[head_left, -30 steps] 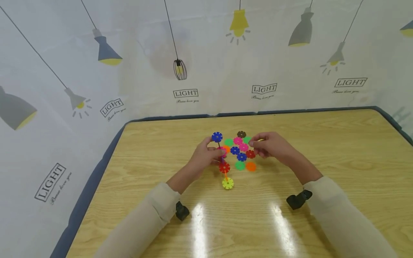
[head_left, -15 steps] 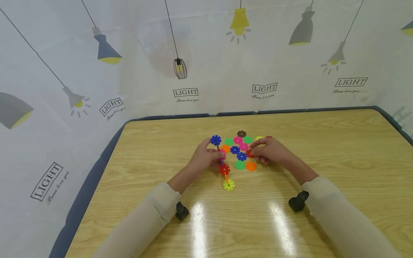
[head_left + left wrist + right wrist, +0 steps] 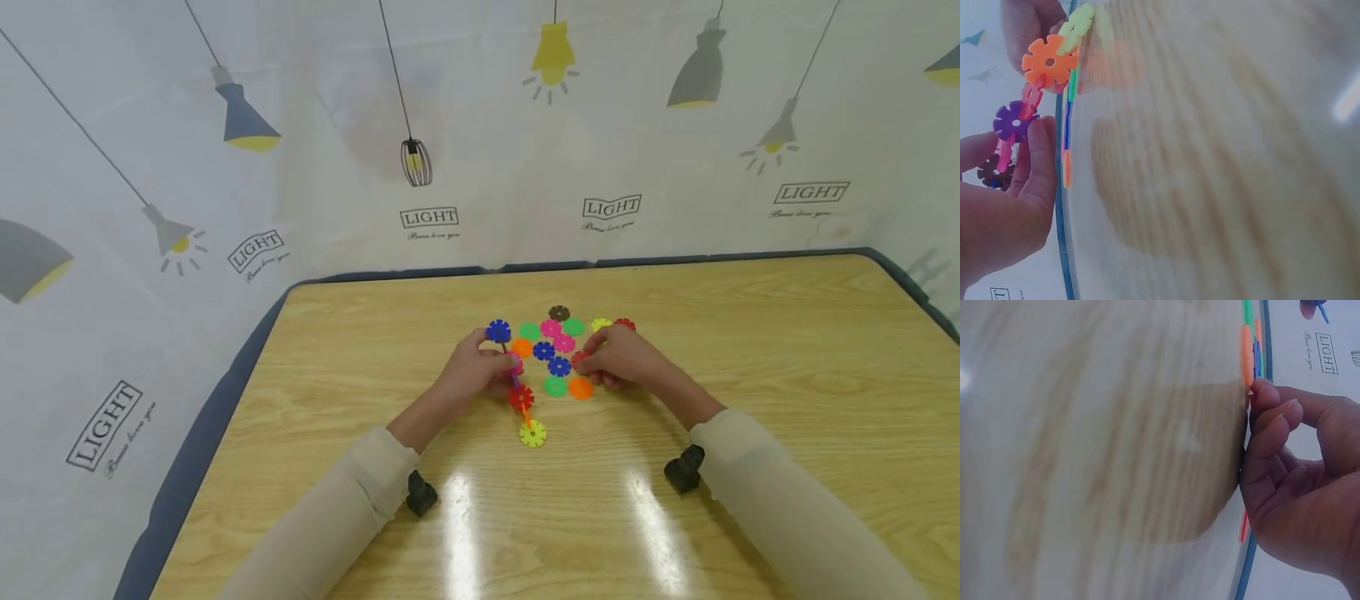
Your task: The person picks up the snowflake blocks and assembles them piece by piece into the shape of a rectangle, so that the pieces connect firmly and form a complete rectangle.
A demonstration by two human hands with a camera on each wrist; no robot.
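My left hand (image 3: 468, 371) grips the middle of a chain of notched plastic discs by its pink disc (image 3: 514, 363). A blue disc (image 3: 498, 331) tops the chain, and a red disc (image 3: 521, 397) and a yellow disc (image 3: 533, 433) are at its near end. In the left wrist view, the chain's purple disc (image 3: 1015, 122) lies at the fingertips and its orange disc (image 3: 1049, 61) farther along. My right hand (image 3: 622, 357) pinches at the edge of a loose red disc (image 3: 579, 360) low over the table; its fingers partly cover that disc.
Loose discs lie between the hands on the wooden table (image 3: 360, 333), among them blue (image 3: 558, 366), green (image 3: 556, 386) and orange (image 3: 581, 388) ones. Behind them is a brown disc (image 3: 558, 313). A yellow disc (image 3: 601, 324) lies beyond my right hand. A printed curtain (image 3: 495, 150) hangs behind.
My right hand has come from beside the back green disc toward me onto the loose red disc, uncovering yellow and red discs behind it. The held chain has tilted, its blue top lower and farther left.
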